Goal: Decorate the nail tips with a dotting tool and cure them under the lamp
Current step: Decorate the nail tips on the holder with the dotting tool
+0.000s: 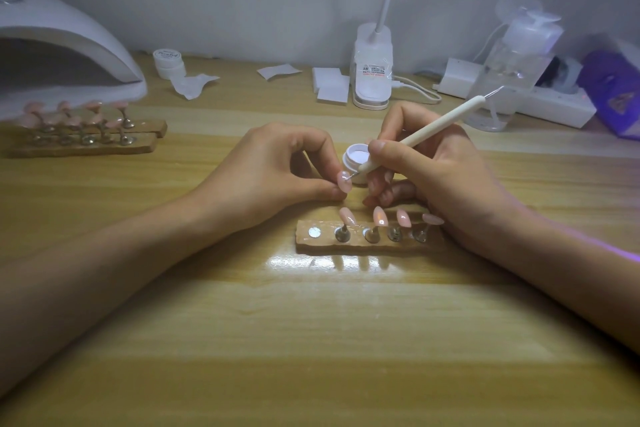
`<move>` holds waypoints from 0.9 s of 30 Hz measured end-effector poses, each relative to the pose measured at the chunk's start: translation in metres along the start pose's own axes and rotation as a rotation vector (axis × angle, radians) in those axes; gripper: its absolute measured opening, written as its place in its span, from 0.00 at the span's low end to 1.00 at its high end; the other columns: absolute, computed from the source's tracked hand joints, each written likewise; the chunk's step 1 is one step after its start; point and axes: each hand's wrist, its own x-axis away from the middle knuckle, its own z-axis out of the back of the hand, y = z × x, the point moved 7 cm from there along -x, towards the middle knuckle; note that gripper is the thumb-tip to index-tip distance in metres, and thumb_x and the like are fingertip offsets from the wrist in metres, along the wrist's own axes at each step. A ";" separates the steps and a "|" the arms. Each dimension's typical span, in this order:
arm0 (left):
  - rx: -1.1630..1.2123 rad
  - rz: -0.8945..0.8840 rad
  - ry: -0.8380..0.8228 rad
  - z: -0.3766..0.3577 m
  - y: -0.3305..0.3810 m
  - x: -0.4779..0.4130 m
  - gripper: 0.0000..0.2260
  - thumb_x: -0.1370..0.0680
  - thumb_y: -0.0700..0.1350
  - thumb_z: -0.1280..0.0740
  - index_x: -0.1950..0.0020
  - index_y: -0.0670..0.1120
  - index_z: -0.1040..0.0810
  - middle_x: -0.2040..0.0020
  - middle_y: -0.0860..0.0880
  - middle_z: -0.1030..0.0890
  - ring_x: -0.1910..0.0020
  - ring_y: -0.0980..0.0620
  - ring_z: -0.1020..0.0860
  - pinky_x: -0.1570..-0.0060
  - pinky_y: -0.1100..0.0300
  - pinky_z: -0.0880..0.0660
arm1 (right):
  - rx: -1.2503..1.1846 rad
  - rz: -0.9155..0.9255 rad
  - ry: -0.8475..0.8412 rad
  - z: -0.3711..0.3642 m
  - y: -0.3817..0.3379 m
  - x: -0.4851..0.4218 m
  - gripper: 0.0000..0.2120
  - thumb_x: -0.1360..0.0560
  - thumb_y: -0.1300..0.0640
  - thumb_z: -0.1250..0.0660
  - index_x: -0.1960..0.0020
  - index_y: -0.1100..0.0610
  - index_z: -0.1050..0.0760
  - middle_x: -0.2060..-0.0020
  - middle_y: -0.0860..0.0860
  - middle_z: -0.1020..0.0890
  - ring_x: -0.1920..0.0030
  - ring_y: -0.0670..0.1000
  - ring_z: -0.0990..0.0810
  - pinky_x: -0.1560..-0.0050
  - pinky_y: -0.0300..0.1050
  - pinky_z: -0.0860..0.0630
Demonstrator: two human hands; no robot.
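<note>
Dotting tool (412,139) touching pinched nail tip (344,181) (pink).

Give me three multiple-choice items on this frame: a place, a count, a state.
1. Where is the curing lamp? A far left B beside the right wrist C at the near edge
2. How many nail tips stand on the near wooden holder? A two B four C six
3. The small white jar between the left hand and right hand is: A lidded B tipped over C open
A: it sits far left. B: four tips, leftmost magnet bare. C: no lid, inside showing.
</note>
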 end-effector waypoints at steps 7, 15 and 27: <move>0.011 0.005 -0.002 -0.001 -0.001 0.000 0.08 0.31 0.42 0.22 0.64 0.53 0.19 0.68 0.61 0.18 0.69 0.65 0.22 0.67 0.74 0.32 | 0.010 -0.004 0.005 0.000 0.000 0.000 0.11 0.26 0.59 0.32 0.66 0.50 0.28 0.69 0.56 0.20 0.70 0.52 0.21 0.66 0.47 0.21; 0.005 0.005 0.000 0.000 -0.001 0.000 0.08 0.31 0.42 0.22 0.64 0.53 0.19 0.68 0.61 0.18 0.69 0.65 0.22 0.67 0.75 0.33 | 0.021 -0.001 0.005 0.000 0.000 0.000 0.12 0.26 0.59 0.32 0.66 0.49 0.27 0.70 0.55 0.20 0.70 0.51 0.21 0.66 0.49 0.21; 0.016 0.006 -0.002 0.000 -0.002 -0.001 0.08 0.31 0.42 0.22 0.64 0.53 0.19 0.66 0.60 0.17 0.68 0.65 0.22 0.66 0.74 0.32 | 0.005 0.003 0.003 0.001 0.001 -0.001 0.11 0.26 0.59 0.32 0.65 0.50 0.27 0.69 0.57 0.20 0.70 0.51 0.21 0.66 0.48 0.22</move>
